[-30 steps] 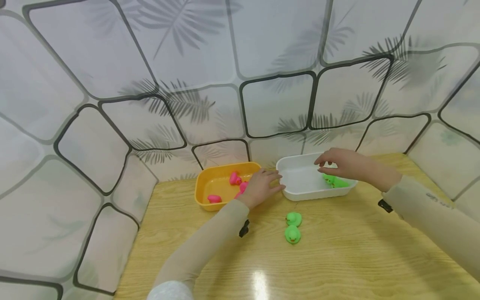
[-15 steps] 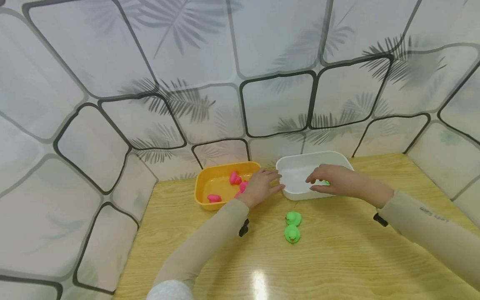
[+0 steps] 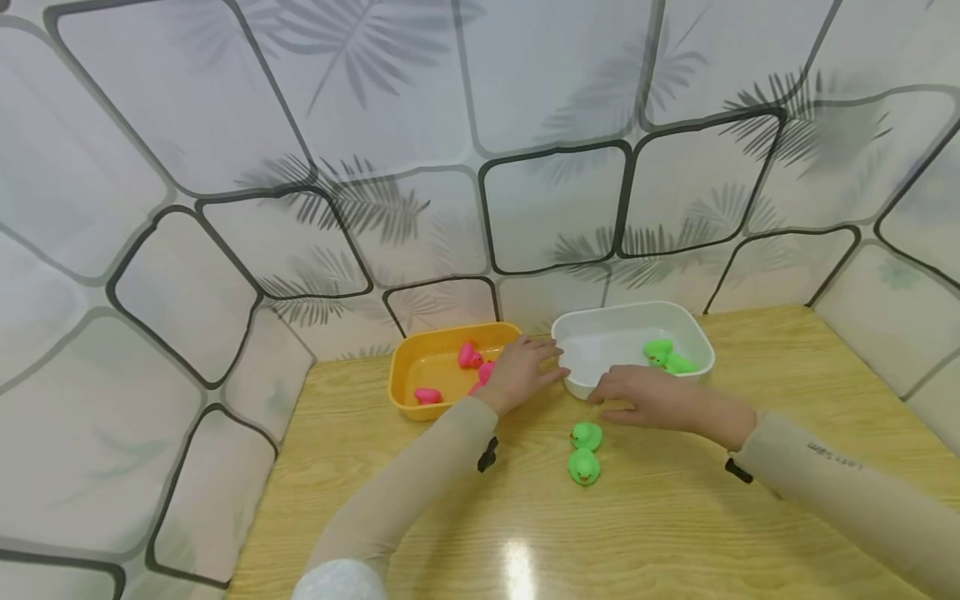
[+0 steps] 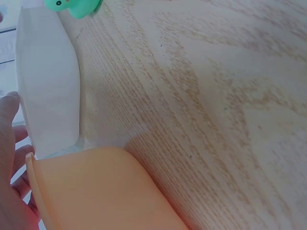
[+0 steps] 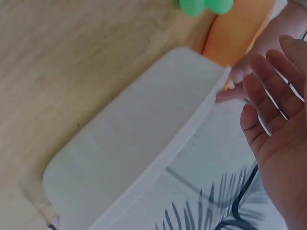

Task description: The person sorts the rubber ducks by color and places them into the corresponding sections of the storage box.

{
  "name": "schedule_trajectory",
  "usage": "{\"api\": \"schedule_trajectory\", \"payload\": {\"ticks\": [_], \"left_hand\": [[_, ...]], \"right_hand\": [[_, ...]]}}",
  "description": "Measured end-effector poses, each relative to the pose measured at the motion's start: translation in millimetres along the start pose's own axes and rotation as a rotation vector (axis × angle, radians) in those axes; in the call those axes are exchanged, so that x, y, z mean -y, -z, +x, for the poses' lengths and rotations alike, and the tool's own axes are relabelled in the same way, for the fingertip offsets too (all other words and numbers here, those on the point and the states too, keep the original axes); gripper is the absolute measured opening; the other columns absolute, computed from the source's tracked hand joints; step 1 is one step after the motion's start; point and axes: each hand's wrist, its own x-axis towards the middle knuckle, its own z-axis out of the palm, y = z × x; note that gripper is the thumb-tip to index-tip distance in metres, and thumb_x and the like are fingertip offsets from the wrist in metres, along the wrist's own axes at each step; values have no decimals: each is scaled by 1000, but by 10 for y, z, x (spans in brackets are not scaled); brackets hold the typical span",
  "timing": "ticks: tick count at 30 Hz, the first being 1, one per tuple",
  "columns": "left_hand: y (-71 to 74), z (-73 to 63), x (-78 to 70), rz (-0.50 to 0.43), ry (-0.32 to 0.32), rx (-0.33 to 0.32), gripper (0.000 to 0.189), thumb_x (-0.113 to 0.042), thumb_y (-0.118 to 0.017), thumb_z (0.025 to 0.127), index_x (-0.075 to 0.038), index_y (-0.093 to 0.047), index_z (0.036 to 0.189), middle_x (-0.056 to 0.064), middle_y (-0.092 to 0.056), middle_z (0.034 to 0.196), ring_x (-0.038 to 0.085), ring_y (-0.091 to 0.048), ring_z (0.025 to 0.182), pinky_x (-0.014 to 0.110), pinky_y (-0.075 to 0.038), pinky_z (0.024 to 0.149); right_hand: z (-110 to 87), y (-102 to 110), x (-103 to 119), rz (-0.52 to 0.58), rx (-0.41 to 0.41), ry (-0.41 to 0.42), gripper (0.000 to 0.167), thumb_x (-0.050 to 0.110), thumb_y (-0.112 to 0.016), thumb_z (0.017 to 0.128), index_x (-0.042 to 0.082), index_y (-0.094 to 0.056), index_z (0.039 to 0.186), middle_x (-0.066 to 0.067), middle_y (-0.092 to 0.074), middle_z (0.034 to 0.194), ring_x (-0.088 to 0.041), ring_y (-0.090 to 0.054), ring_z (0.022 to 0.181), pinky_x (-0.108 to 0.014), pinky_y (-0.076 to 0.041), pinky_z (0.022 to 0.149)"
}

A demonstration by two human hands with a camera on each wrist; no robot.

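Note:
My left hand (image 3: 521,377) lies over the right end of a yellow-orange tray (image 3: 397,367), its fingertips at the left rim of a white tray (image 3: 596,340). Nothing is gripped in it. Over the white tray's front rim hovers my right hand (image 3: 652,398), fingers loosely bent and holding nothing; the right wrist view shows its bare palm (image 5: 288,124). Just below its fingertips, a green rubber duck (image 3: 587,437) stands on the table, touching another green duck (image 3: 583,467) in front. More green ducks (image 3: 671,358) lie at the white tray's right end.
Pink rubber ducks (image 3: 428,396) lie in the yellow-orange tray, some partly hidden by the left hand. Both trays stand near the back edge of a wood-grain table (image 3: 660,525). Patterned walls (image 3: 555,208) rise behind and at the sides.
My right hand has come out from above the green ducks in the white tray, moving left and toward me to the tray's front rim. The left hand stays in place.

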Motion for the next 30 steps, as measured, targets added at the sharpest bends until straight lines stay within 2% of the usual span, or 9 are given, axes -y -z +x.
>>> {"api": "schedule_trajectory", "payload": {"ticks": [7,11,17,25,30], "left_hand": [[-13,11,6,5,-14,-10,45,-47,-63,103,-18,-71,136,4,-63,146,27,-58,130,39,-47,108],[-25,16,15,9,-22,-14,45,-47,-63,103,-18,-71,136,4,-63,145,27,-58,130,39,-46,109],[-26,18,12,3,-6,1,45,-47,-62,104,-18,-70,137,3,-62,147,27,-57,131,41,-46,110],[-10,14,0,-5,1,15,45,-48,-61,104,-18,-69,138,3,-61,148,28,-56,133,42,-45,111],[-27,22,19,-8,-3,13,45,-47,-61,104,-18,-69,138,4,-61,148,29,-55,136,44,-43,113]], "right_hand": [[-4,-186,186,-15,-7,164,20,12,-82,90,14,-77,109,7,-72,101,-10,-66,92,-31,-57,82],[-32,-278,278,-20,31,206,25,16,-83,89,17,-76,113,7,-72,109,-11,-66,99,-30,-57,87],[-38,-376,358,-66,30,285,30,15,-85,85,18,-75,113,6,-72,113,-15,-67,104,-31,-57,90],[-74,-411,370,-44,69,243,32,9,-84,85,18,-76,115,4,-70,110,-13,-67,100,-29,-57,86],[-96,-415,379,-26,115,206,28,12,-81,88,19,-77,115,7,-67,103,-8,-62,93,-25,-56,82]]}}
